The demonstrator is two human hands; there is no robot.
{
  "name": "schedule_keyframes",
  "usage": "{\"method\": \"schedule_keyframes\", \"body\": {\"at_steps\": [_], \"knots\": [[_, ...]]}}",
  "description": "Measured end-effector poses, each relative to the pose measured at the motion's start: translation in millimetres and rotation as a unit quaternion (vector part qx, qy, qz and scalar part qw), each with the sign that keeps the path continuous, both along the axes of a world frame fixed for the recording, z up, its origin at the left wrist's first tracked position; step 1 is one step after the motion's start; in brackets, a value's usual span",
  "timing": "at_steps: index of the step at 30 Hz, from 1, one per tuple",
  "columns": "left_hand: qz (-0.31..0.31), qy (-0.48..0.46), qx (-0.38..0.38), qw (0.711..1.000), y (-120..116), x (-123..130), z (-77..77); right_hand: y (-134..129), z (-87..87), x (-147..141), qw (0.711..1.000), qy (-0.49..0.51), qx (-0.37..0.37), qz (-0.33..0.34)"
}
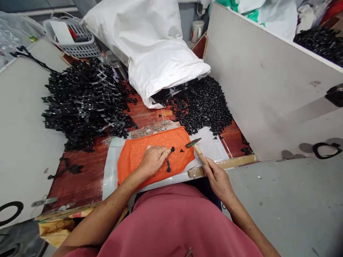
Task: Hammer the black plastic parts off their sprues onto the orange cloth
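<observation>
My left hand [154, 160] is closed, its thumb and fingertips pinching a black plastic part [168, 165] over the orange cloth [139, 157]. One round end of the part shows above the fingertips, the other lies below them on the cloth. A small black piece [182, 150] rests on the cloth to the right of the part. My right hand [217, 176] grips the wooden handle of a small hammer [199, 153]. The hammer's green and dark head is over the cloth's right edge, apart from the black part.
A large heap of black parts [85, 103] covers the back left. A white sack [160, 53] lies open at the back beside a pile of small black pieces [206, 103]. Pale panels [262, 78] flank the red-brown table [83, 182]. A basket [83, 49] and mug [197, 31] stand behind.
</observation>
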State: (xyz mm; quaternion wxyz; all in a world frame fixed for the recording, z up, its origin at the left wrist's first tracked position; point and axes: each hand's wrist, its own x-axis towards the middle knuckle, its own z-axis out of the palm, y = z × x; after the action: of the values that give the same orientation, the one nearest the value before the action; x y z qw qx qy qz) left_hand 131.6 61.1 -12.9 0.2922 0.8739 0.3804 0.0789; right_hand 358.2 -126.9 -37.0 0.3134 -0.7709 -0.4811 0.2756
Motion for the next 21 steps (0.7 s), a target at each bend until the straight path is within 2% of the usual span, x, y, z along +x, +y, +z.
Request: {"method": "schedule_keyframes", "body": {"at_steps": [7,15,21], "knots": [[-0.004,0.008,0.001,1.0,-0.5,-2.1,-3.3,-1.2,-2.6,1.4,1.0,-0.028,0.004,0.006],[-0.012,-0.003,-0.004,1.0,0.9,0.3,-3.3,10.2,35.2,-9.2,0.985,-0.112,0.096,0.092],[-0.015,-0.002,-0.001,1.0,1.4,-2.1,-8.7,20.6,34.1,-16.1,0.966,-0.215,0.008,0.142]]}}
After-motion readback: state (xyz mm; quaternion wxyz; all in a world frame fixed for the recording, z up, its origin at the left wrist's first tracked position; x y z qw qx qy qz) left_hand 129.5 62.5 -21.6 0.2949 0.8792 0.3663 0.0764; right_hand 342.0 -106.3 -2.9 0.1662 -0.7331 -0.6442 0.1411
